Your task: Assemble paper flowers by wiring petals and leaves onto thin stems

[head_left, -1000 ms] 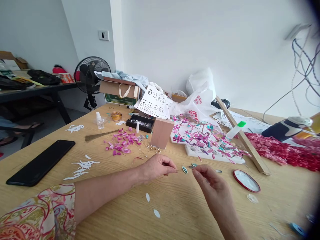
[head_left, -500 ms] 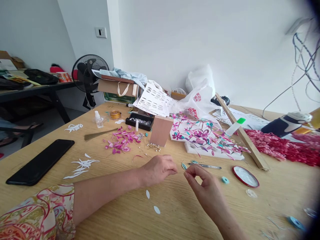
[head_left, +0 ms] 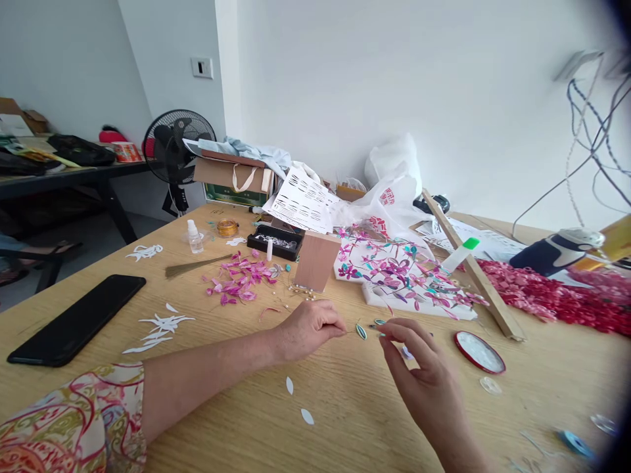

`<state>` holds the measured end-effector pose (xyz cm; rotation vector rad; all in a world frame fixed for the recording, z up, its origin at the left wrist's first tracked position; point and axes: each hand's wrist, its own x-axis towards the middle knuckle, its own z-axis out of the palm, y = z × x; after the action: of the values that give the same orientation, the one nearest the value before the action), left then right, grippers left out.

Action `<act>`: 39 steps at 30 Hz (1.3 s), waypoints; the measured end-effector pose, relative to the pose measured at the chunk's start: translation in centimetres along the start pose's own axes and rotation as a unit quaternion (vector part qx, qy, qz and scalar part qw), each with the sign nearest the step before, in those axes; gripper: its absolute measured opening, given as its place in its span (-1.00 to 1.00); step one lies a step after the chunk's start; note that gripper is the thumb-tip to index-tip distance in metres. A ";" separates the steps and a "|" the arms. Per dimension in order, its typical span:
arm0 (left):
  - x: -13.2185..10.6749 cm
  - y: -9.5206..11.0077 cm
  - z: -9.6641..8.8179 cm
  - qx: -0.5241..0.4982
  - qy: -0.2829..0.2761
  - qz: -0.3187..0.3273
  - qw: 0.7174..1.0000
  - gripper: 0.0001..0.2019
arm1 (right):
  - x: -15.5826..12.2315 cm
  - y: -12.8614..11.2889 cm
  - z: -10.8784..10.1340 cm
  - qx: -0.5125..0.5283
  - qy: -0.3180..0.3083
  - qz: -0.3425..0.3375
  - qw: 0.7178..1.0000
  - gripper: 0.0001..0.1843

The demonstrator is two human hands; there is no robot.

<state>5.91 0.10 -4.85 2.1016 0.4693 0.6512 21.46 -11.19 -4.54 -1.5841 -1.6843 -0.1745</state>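
Note:
My left hand (head_left: 309,328) rests on the wooden table (head_left: 345,420), fingers pinched on a thin wire that carries a small teal-and-white leaf (head_left: 361,332). Just to its right, my right hand (head_left: 419,368) is curled, thumb and forefinger pinched by a second small teal leaf (head_left: 379,322). What those fingers hold is too small to name. A white foam board (head_left: 419,303) stuck with pink and teal paper flowers lies just beyond both hands.
A black phone (head_left: 79,318) lies at the left. White paper cutouts (head_left: 162,325), loose pink petals (head_left: 241,279), a wooden block (head_left: 318,261), a red-rimmed lid (head_left: 479,351), a wooden stick (head_left: 470,266) and red petals (head_left: 552,295) crowd the table. A fan (head_left: 177,148) stands behind.
My right hand moved left toward my left hand, then drew back right a little; it now covers the tweezers and teal ring seen half a second ago. My left hand has barely moved.

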 end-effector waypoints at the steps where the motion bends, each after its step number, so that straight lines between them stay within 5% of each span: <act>1: 0.0 0.0 0.1 -0.046 -0.009 -0.034 0.998 -0.91 | 0.0 0.0 0.1 -0.004 0.000 -0.015 1.000 -0.87; 5: -0.1 -0.2 0.2 -0.273 -0.088 -0.174 0.942 -0.88 | -0.1 -0.2 0.2 -0.020 -0.003 -0.064 0.998 -0.86; 8: -0.3 -0.3 0.2 -0.346 -0.109 -0.198 0.910 -0.85 | 0.0 -0.3 0.2 -0.020 -0.019 -0.078 0.997 -0.90; 19: -0.3 -0.3 0.3 -0.338 -0.100 -0.186 0.917 -0.85 | -0.1 -0.8 0.6 -0.015 -0.059 -0.109 0.992 -0.89; 30: -0.3 -0.8 -0.4 -0.395 -0.182 -0.250 0.865 -0.83 | -0.7 0.0 0.5 -0.100 -0.098 -0.196 0.970 -0.76; 35: -0.2 -0.8 -0.4 -0.362 -0.187 -0.232 0.883 -0.89 | -0.4 -0.4 0.4 -0.064 -0.135 -0.181 0.972 -0.77; 39: -0.3 -0.4 -0.3 -0.210 -0.160 -0.147 0.953 -0.93 | -0.3 -1.2 0.8 -0.019 -0.121 -0.098 0.988 -0.82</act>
<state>5.46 0.39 -5.14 1.6466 0.4053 0.2051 20.05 -11.23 -4.80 -1.5137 -2.0372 -0.1179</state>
